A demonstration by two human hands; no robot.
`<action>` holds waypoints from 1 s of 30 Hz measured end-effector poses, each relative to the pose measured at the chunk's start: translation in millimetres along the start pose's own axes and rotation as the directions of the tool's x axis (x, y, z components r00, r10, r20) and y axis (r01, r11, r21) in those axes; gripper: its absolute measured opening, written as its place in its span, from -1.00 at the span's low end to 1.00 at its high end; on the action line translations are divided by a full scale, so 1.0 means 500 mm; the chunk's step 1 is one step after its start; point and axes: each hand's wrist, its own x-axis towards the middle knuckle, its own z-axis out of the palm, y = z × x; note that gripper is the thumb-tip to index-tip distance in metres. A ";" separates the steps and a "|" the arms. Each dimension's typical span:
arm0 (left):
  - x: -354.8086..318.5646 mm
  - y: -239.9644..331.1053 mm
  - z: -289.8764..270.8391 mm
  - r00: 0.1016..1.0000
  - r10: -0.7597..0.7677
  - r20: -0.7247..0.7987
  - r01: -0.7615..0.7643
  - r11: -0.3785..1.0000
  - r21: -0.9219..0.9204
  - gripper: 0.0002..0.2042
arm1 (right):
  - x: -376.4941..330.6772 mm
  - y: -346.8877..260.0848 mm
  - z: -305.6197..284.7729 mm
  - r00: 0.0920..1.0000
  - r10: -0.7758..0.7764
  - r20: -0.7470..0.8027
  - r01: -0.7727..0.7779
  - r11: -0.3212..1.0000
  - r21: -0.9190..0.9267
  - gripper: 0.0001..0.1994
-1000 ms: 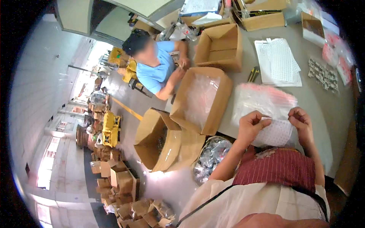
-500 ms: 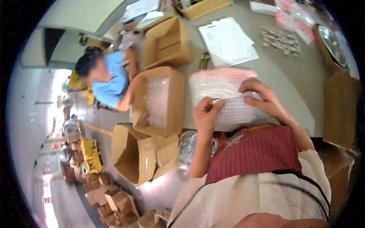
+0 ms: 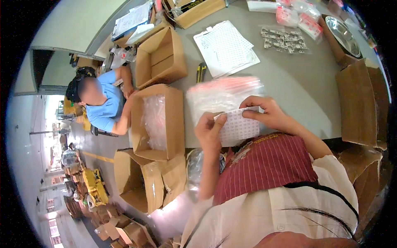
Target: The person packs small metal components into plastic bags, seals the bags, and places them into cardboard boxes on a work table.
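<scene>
Between my two hands I hold a white sheet of small printed labels (image 3: 239, 127) over the table's front edge. My left hand (image 3: 210, 129) pinches its left side, thumb on top. At the upper right edge, my right hand (image 3: 264, 112) grips the sheet with thumb and bent fingers, and a strip of the edge stands folded up there. Just beyond the hands lies a stack of clear plastic zip bags (image 3: 223, 93) with reddish top edges. Beyond that stack are a clipboard with printed sheets (image 3: 226, 47) and a yellow-and-black utility knife (image 3: 201, 72).
Left of the bags stand an open carton of clear bags (image 3: 155, 122) and an open cardboard box (image 3: 161, 58). A co-worker in a blue shirt (image 3: 108, 99) sits beside them. Bagged metal parts (image 3: 285, 39), a round metal tray (image 3: 343, 36) and a tall carton (image 3: 359, 105) are to the right.
The view has shifted, so the tabletop things appear further left. Both hands still hold the label sheet; its upper edge now stands folded near my right fingers.
</scene>
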 end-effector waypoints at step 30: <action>0.001 -0.013 0.006 0.996 -0.006 0.088 -0.026 0.932 0.361 -0.82 | 0.025 0.016 0.023 0.939 -0.342 -0.048 0.261 0.794 -0.549 -0.84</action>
